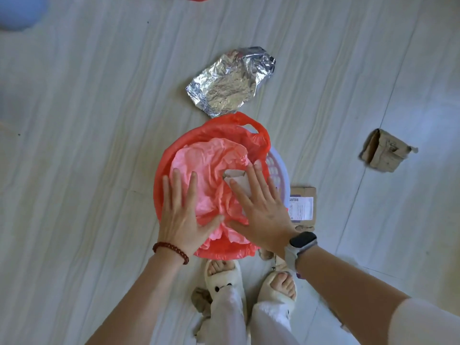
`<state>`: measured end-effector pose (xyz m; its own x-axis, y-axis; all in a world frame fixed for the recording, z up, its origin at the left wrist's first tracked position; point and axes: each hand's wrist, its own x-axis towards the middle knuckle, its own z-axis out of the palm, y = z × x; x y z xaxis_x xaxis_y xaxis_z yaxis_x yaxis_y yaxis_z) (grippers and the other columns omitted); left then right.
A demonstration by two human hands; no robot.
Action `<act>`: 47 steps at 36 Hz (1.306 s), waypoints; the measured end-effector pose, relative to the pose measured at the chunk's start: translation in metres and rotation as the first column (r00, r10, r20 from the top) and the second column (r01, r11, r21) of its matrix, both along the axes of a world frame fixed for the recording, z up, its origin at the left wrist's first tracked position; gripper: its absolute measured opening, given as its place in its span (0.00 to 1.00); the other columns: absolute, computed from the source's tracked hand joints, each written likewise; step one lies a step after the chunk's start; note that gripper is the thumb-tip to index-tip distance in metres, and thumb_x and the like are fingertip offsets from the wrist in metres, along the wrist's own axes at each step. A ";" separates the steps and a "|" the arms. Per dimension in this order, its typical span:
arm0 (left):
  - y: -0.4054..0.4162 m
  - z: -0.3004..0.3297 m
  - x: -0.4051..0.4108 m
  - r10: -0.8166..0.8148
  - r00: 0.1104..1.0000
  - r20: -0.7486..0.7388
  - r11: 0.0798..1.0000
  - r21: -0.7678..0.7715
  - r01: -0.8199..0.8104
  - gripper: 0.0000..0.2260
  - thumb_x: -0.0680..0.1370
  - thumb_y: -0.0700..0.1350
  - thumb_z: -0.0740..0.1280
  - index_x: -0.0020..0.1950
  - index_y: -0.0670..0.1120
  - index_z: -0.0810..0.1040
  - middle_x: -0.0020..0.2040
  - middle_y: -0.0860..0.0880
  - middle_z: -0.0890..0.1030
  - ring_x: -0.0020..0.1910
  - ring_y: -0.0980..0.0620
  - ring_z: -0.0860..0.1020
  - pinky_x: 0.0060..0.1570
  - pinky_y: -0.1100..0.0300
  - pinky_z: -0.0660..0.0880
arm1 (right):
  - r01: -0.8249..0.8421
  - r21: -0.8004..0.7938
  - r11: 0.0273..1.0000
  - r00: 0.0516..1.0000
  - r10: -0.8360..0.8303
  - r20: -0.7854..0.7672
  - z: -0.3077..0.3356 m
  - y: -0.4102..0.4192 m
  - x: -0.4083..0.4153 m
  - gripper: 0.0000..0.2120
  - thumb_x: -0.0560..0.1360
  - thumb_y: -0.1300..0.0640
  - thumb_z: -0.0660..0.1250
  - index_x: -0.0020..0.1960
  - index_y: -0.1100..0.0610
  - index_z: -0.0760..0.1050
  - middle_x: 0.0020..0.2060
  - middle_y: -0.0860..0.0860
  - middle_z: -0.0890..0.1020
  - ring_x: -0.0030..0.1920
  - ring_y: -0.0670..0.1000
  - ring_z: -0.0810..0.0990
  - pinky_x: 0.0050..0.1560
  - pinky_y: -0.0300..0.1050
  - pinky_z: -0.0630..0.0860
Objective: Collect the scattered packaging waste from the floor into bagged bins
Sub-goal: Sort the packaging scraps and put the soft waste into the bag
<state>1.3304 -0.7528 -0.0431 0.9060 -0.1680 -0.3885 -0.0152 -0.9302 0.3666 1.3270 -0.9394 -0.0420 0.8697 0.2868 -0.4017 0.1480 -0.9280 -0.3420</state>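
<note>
A pale lilac bin (278,170) lined with a red plastic bag (211,130) stands on the floor in front of my feet. Crumpled pink wrapping (209,165) fills its top, with a bit of white paper (236,176) showing. My left hand (183,207) lies flat with straight fingers on the pink wrapping at the bin's left side. My right hand (258,202) presses flat on the wrapping and the white paper at the right. A crumpled silver foil sheet (229,83) lies just beyond the bin.
A torn cardboard box (384,151) lies on the floor at the right. A flat cardboard piece with a label (302,205) lies beside the bin's right side. Brown crumpled paper (200,298) sits by my left slipper. A blue object (20,11) is at the top left.
</note>
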 end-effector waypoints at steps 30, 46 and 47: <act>-0.040 -0.084 0.036 -0.149 0.857 -0.493 0.934 0.215 0.286 0.43 0.74 0.59 0.65 0.74 0.54 0.35 0.75 0.50 0.34 0.74 0.42 0.36 0.72 0.44 0.49 | 0.077 -0.116 0.990 0.890 -0.121 -0.440 -0.076 0.018 0.018 0.28 0.80 0.56 0.50 0.75 0.60 0.40 0.73 0.67 0.41 0.73 0.67 0.40 0.72 0.59 0.44; -0.146 0.068 -0.076 -0.074 0.997 -0.021 0.969 -0.239 0.067 0.16 0.72 0.38 0.61 0.58 0.39 0.75 0.58 0.40 0.76 0.57 0.41 0.74 0.59 0.53 0.70 | 0.726 0.241 0.644 0.687 -0.669 -0.284 0.054 -0.088 -0.149 0.18 0.75 0.61 0.52 0.59 0.61 0.74 0.56 0.57 0.77 0.50 0.59 0.78 0.45 0.53 0.77; -0.158 0.071 -0.090 -0.125 0.990 -0.067 0.962 -0.253 0.105 0.16 0.72 0.39 0.60 0.59 0.40 0.75 0.58 0.41 0.76 0.57 0.41 0.75 0.58 0.51 0.71 | 0.750 0.162 0.641 0.654 -0.684 -0.322 0.051 -0.098 -0.167 0.17 0.76 0.63 0.53 0.60 0.61 0.74 0.57 0.57 0.76 0.53 0.59 0.77 0.48 0.54 0.76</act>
<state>1.2409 -0.9111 0.0277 0.8417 -0.3699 -0.3933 -0.0771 -0.8033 0.5905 1.1598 -1.0379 0.0091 0.7456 -0.2720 -0.6083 -0.6322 -0.5775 -0.5166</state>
